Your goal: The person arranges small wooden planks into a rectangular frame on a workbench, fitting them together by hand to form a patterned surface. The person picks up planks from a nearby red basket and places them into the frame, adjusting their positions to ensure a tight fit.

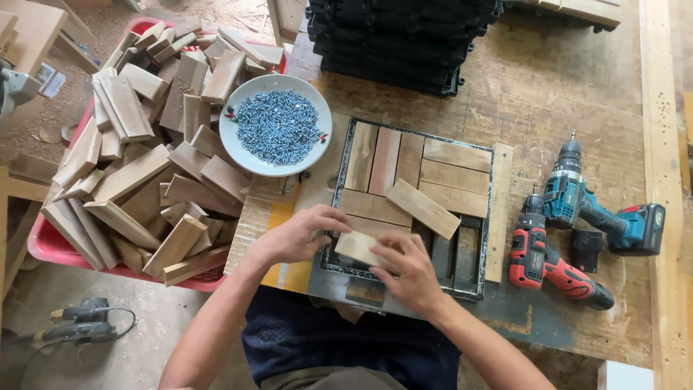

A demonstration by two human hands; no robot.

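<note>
A small wood block [355,248] is pinched between the left hand [294,237] and right hand [410,271], at the near left of the black frame [492,217]. It looks light, stiff and dry, best held by its short ends. Its long side runs left to right, a little tilted.

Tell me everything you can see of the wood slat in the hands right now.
The wood slat is a short, pale, flat rectangular piece, bare and unfinished. It lies slightly tilted over the near-left corner of the black frame, beside slats already laid. The left hand and right hand grip it from both sides, partly covering it.
</note>
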